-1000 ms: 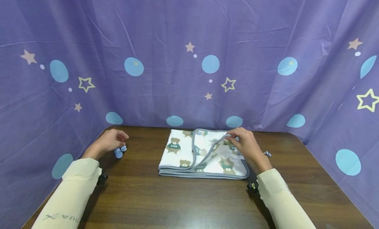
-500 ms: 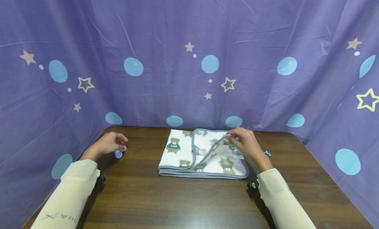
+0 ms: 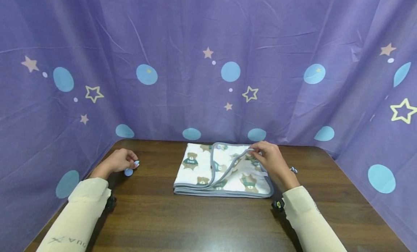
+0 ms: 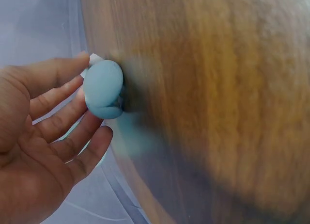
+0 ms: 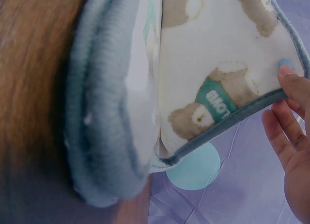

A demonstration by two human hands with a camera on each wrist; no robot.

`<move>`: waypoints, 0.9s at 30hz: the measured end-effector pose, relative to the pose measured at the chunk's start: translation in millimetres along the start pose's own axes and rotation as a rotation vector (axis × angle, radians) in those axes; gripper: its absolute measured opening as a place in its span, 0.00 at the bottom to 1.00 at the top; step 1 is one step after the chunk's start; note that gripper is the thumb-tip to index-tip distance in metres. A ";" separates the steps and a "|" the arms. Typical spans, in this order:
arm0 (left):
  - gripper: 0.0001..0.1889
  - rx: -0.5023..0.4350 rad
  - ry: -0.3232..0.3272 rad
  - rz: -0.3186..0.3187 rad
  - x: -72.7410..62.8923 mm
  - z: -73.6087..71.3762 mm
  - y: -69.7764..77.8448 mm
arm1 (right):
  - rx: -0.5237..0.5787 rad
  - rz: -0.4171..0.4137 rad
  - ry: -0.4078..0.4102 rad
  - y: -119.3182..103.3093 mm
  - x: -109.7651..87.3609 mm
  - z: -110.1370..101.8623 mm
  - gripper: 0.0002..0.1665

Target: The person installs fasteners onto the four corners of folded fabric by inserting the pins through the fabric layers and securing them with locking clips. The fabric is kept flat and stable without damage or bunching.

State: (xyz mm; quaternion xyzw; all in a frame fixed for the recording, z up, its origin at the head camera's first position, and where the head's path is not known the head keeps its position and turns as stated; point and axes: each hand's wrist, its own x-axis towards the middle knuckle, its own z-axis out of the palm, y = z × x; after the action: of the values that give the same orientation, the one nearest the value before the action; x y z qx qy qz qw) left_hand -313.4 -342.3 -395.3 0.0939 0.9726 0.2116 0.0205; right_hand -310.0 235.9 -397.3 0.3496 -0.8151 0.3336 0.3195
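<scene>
A folded white blanket (image 3: 195, 168) with bears and grey-blue edging lies mid-table in the head view. My right hand (image 3: 268, 158) pinches its lifted top corner. In the right wrist view, a small blue round button (image 5: 286, 64) sits on that corner beside the thumb (image 5: 296, 87). At the table's left, my left hand (image 3: 119, 160) pinches a small blue-and-white round-headed clip (image 3: 136, 163). A similar blue piece (image 3: 128, 172) is just below that hand. In the left wrist view, the fingertips touch a white part beside a round blue head (image 4: 103, 83); its other side is hidden.
Another small blue-and-white clip (image 3: 293, 169) lies on the brown wooden table (image 3: 208, 223), right of the right forearm. A blue dot (image 3: 219, 147) shows on the blanket's folded flap. A purple curtain (image 3: 182, 63) stands behind and along both sides.
My left hand has lowered onto the small blue clips, and its fingers have closed around one. My right hand stays at the blanket corner.
</scene>
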 end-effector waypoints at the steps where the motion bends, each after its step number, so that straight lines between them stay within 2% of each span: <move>1: 0.12 -0.003 -0.005 0.004 0.7 0.6 0.5 | -0.003 0.003 -0.001 -0.3 0.1 -0.2 0.10; 10: 0.14 0.019 -0.048 0.071 9.0 1.7 8.6 | -0.029 0.016 0.001 -1.4 0.2 -1.7 0.10; 17: 0.12 0.041 -0.065 0.072 8.7 4.5 15.1 | -0.014 0.028 -0.014 -1.4 -0.7 -0.8 0.10; 20: 0.09 0.043 -0.042 0.073 8.6 5.8 16.4 | -0.021 0.015 -0.015 -0.9 -0.2 -0.3 0.10; 24: 0.07 0.029 0.020 0.060 11.8 6.6 19.7 | -0.028 0.003 -0.011 -0.7 0.2 -0.2 0.11; 27: 0.08 -0.024 0.052 0.042 16.1 6.9 23.6 | -0.028 0.003 -0.006 -0.6 0.4 -0.3 0.11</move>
State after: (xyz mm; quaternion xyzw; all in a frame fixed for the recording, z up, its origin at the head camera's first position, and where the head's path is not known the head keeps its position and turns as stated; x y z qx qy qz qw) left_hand -324.6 -315.3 -391.7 0.1085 0.9680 0.2260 -0.0082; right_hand -309.6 235.7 -396.6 0.3450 -0.8212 0.3215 0.3213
